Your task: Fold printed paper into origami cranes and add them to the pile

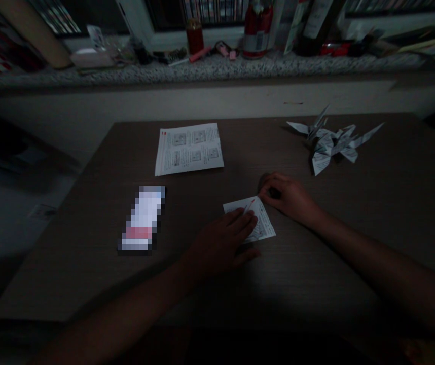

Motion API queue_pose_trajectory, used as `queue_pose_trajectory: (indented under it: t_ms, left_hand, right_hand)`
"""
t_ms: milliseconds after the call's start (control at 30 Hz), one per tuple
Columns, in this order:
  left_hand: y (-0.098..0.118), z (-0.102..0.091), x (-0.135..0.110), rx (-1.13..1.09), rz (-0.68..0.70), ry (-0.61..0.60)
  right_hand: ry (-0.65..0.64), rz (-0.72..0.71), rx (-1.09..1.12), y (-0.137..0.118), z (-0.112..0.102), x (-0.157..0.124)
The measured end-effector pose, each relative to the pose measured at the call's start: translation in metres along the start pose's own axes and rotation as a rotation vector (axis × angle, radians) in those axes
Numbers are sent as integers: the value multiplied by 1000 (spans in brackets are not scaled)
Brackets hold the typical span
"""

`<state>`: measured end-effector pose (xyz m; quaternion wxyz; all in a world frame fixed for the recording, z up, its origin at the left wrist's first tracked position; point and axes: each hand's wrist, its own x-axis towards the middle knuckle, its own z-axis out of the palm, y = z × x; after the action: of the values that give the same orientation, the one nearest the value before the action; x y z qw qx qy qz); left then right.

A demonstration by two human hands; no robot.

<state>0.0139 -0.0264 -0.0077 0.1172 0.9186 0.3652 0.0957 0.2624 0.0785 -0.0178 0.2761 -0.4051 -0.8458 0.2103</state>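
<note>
A small folded sheet of printed paper (263, 227) lies on the brown table in front of me. My left hand (223, 241) rests flat over its left part, fingers stretched out and thumb apart near its lower edge. At the paper's top corner, my right hand (284, 195) has its thumb and index finger pinched together on the tip. Part of the paper is hidden under the left fingers. Several folded paper figures (331, 144), made from similar printed sheets and shaped like winged birds, sit together at the back right.
A stack of printed paper (189, 149) lies at the table's back. A phone (141, 218) with a lit, blurred screen is left of my hands. Behind the table (99, 197), a granite sill (210, 68) holds a red can (257, 30), a dark bottle (316, 25) and clutter.
</note>
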Motion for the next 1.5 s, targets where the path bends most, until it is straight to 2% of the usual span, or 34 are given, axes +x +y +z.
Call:
queue_pose_trajectory:
  t_ms: [167,433,867,1500]
  left_hand:
    - [0,-1,0,6,0,-18]
    - [0,-2,0,1,7,-12]
    - [-1,-2,0,-28,3,1]
    - [-1,-2,1,-2,7,-8]
  right_hand:
    - [3,0,5,6,-2,4]
    - [-88,-121,72,18,-8,1]
    - [-73,-161,45,20,-9,6]
    - [-73,-118,59,18,-8,7]
